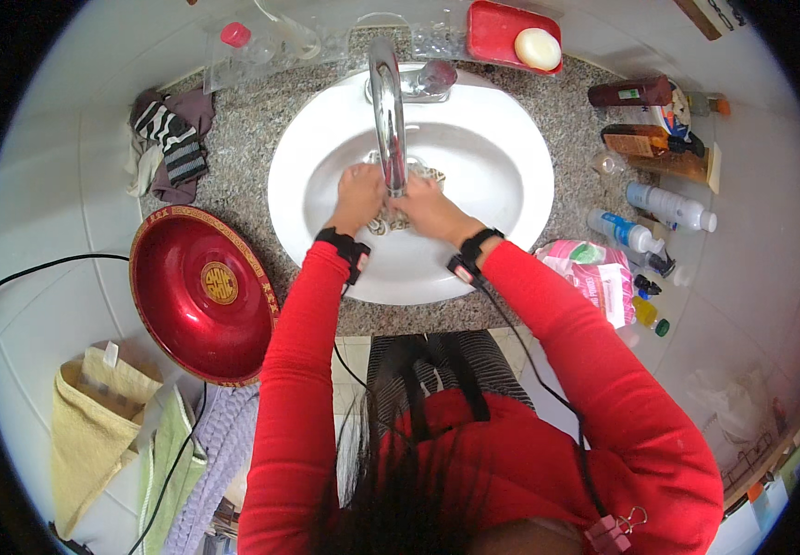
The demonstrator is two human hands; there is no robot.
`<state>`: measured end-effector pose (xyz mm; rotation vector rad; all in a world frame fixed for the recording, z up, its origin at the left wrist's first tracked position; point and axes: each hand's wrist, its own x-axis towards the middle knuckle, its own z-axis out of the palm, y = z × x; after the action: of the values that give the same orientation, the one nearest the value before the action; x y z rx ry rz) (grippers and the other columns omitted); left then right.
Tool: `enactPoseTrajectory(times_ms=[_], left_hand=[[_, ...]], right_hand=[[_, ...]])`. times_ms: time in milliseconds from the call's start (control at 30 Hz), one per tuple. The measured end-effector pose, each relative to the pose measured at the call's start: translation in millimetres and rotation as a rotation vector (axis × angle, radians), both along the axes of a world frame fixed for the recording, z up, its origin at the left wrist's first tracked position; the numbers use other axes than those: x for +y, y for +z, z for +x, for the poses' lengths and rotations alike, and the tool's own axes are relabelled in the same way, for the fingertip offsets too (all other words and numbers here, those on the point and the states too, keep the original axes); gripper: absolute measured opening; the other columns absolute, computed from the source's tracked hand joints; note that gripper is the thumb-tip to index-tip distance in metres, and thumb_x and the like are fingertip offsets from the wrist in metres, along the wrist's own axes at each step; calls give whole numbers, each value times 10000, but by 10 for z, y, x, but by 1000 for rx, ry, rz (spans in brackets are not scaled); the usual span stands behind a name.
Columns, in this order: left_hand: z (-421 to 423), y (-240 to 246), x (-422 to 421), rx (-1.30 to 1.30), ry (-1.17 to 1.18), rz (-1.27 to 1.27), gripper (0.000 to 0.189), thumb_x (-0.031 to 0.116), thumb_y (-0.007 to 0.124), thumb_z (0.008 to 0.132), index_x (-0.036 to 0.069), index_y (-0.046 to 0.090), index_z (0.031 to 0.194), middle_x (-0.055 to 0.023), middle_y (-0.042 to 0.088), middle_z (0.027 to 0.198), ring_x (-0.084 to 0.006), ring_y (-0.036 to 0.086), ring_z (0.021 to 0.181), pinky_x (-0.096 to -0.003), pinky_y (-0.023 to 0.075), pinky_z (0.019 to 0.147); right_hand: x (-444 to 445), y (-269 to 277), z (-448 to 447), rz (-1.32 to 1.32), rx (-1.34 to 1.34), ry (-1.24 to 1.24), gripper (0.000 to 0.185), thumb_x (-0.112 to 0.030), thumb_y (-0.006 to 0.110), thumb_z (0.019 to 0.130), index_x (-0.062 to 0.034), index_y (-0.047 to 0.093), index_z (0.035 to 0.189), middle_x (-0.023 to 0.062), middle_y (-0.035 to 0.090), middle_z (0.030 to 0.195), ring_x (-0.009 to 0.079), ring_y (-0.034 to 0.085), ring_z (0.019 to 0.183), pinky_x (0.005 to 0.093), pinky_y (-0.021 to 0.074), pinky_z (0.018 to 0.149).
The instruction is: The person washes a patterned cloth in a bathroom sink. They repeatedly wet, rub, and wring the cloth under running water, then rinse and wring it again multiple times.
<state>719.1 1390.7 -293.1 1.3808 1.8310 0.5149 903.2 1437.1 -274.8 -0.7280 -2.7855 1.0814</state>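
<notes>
Both my hands are down in a white oval washbasin (441,281), on either side of the chrome tap's spout (389,118). Bunched, patterned wet cloth (394,220) lies between and under them. My left hand (360,196) is curled on the cloth from the left, its fingertips partly hidden by the spout. From the right, my right hand (435,209) holds the same cloth, slightly blurred. The tap's handle (438,76) stands right of the spout. Striped and plain socks (176,142) are piled on the granite counter at the left.
A red metal basin (192,312) leans at the counter's left edge, above hanging towels (95,423). Bottles (670,206) and a pink-and-white bag (598,277) line the right side. Behind the sink are a red tray (493,28) with soap (538,49) and a red-capped bottle (236,35).
</notes>
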Motion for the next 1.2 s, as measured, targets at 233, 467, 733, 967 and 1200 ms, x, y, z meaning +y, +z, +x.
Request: enactPoseTrajectory(times_ms=[233,467,733,967,1200], left_hand=[[341,-5,-708,151,-113,111,264,113,629,832,89,598,1093,-150,469,1277,-391,464,1131,-477,429,926],[420,-715,-601,313,-87,-159,584,286,671,780,57,481,1282,-174,379,1398,-383,322,1275,-555,291,981],[239,-973,-542,59,53,-108,803,322,755,714,96,369,1381,-165,396,1358,-357,361,1221,-530,286,933],[376,-689,-431,-28,352,-430,653,354,682,797,41,458,1324,-157,525,1241,-305,498,1120,-435,382,931],[284,-115,-341,-1114,916,-271,494,313,597,920,42,429,1298,-116,545,1144,-190,567,988,-310,511,778]], right_hand=[[-218,221,294,-340,-250,-310,571,-266,725,815,-123,444,1291,192,469,1121,386,597,928,442,509,784],[-100,-411,1,-319,-437,-206,614,-285,725,813,-82,393,1289,262,491,1210,441,612,983,491,515,815],[138,-351,-52,-404,-497,-232,609,-342,724,798,-91,455,1283,237,507,1300,432,535,1145,475,474,897],[-125,-139,66,-169,-459,-199,756,-228,810,660,-128,471,1329,219,391,1377,418,364,1292,464,515,858],[-13,183,-136,-501,246,-486,260,-76,691,737,-19,562,956,183,635,822,349,628,763,395,496,713]])
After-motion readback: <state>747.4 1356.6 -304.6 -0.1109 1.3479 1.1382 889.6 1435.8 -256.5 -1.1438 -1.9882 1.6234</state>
